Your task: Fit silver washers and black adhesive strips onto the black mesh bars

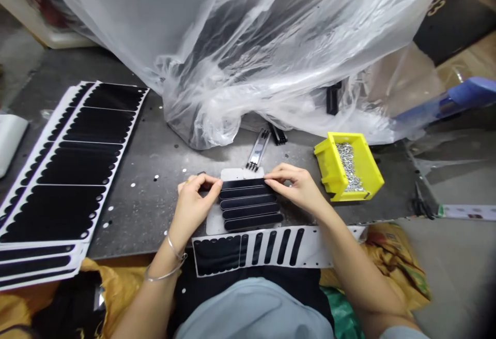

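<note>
Worktop (143, 173): stacked strip sheets (70, 163) left, parts bin (372, 168) of fasteners (347, 166) right, plastic sheeting (248, 55) far. Centre: strips (250, 204) on plate (215, 220); backing sheet (263, 248) nearer, along near edge.

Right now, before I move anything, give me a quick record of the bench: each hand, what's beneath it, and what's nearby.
left hand: at the left end of the top black strip
right hand: at that strip's right end
beneath: white plate with a row of black strips
front: white sheet with black strips
right: yellow bin of small silver parts
left: stacked sheets of black pads
</note>
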Demonstrator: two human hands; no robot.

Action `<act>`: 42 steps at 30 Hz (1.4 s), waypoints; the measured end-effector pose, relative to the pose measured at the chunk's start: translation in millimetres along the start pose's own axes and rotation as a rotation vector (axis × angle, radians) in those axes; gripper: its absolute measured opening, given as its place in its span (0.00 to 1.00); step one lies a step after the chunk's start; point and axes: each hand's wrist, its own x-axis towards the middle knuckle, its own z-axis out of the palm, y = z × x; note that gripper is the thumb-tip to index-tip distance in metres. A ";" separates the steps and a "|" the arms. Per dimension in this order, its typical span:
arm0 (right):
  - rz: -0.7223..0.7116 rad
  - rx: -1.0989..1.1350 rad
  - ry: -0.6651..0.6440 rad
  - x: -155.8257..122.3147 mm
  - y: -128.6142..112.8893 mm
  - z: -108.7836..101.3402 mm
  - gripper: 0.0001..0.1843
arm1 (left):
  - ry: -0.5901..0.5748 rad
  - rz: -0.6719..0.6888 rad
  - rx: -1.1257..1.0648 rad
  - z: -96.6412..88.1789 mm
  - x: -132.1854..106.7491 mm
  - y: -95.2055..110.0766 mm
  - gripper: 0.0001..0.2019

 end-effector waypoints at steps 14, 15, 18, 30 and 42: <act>-0.116 -0.138 0.170 -22.4 19.9 4.5 0.13 | -0.179 0.387 0.298 4.4 -9.2 35.2 0.30; -0.107 -0.134 0.169 -23.1 19.4 3.6 0.13 | -0.252 0.434 0.307 8.5 -10.3 39.3 0.37; -0.111 -0.152 0.103 -17.9 13.7 -1.3 0.13 | -0.368 0.486 0.373 19.1 -11.1 42.8 0.53; -0.446 -0.762 -0.338 23.7 -5.7 -19.6 0.06 | -0.376 0.523 0.433 30.6 -11.5 30.1 0.60; -0.613 -0.926 -0.557 40.6 -16.0 -34.1 0.12 | -0.333 0.387 0.337 18.8 -13.0 23.2 0.52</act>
